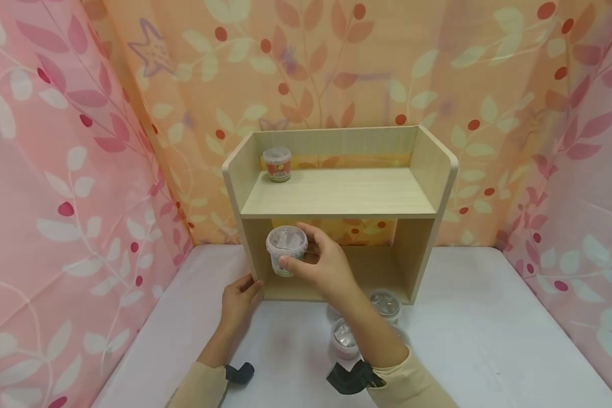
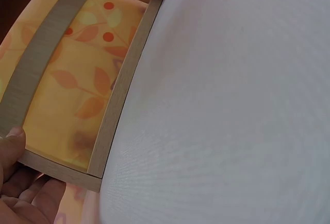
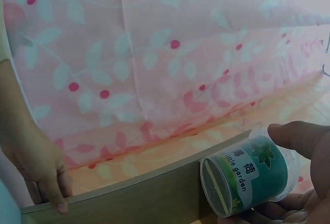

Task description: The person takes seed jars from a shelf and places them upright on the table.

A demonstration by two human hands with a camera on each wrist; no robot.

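My right hand (image 1: 331, 266) holds a small clear plastic tub (image 1: 287, 249) with a lid, thumb on the near side and fingers around the back. Its green label reads "little garden" in the right wrist view, where the tub (image 3: 252, 175) lies tilted on its side. This tub is in front of the lower compartment of a pale wooden shelf (image 1: 336, 195), near the left panel. My left hand (image 1: 236, 303) grips the front edge of that panel low down; the left wrist view shows the thumb (image 2: 14, 141) on one face and the fingers behind.
A red-labelled tub (image 1: 278, 165) stands at the left of the upper shelf. Several lidded tubs (image 1: 386, 306) sit on the white table (image 1: 469, 340) before the shelf's right half, partly hidden by my right forearm. Patterned curtains (image 1: 316, 68) enclose the back and sides.
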